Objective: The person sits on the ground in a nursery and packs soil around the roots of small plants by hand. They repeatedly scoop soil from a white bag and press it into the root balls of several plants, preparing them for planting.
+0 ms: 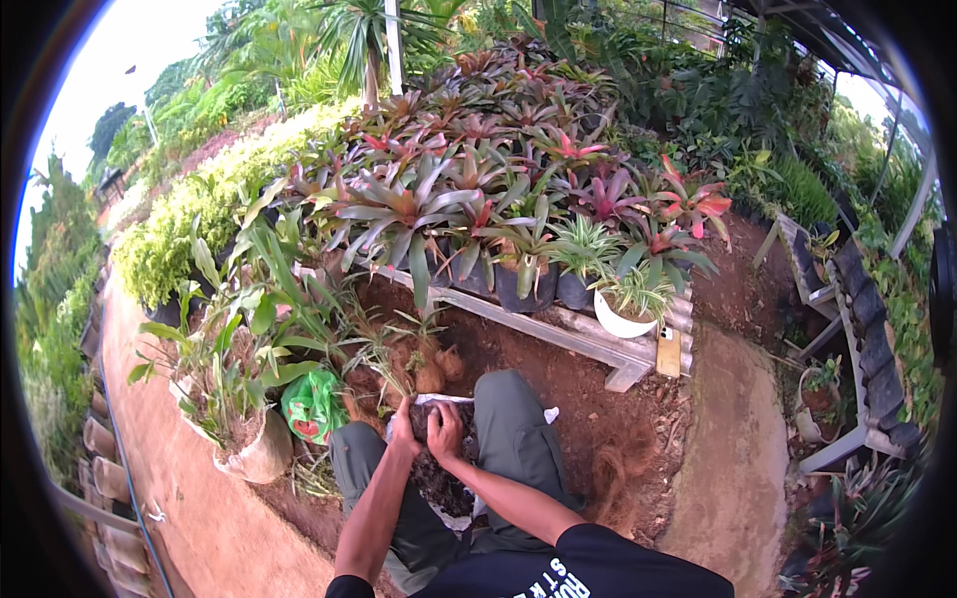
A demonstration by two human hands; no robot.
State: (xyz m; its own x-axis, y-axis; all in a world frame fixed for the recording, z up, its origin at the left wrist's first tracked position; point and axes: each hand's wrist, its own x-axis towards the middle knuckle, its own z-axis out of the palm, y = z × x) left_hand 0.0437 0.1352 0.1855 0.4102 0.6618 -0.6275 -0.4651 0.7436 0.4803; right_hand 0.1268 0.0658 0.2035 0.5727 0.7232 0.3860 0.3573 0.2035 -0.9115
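Between my knees lies an open white sack holding dark potting soil. Over its far end my left hand is closed at the base of a small narrow-leaved plant, whose leaves lean away to the left. Close beside it, my right hand curls its fingers down over a dark clump of soil; what lies under the fingers is hidden. Just beyond the hands sit brown coconut-fibre balls with small plants growing from them.
At left stand a green plastic bag and a pale sack of leafy plants. Potted bromeliads crowd a low bench ahead, with a white pot and a phone at its right end. Loose fibre lies at right.
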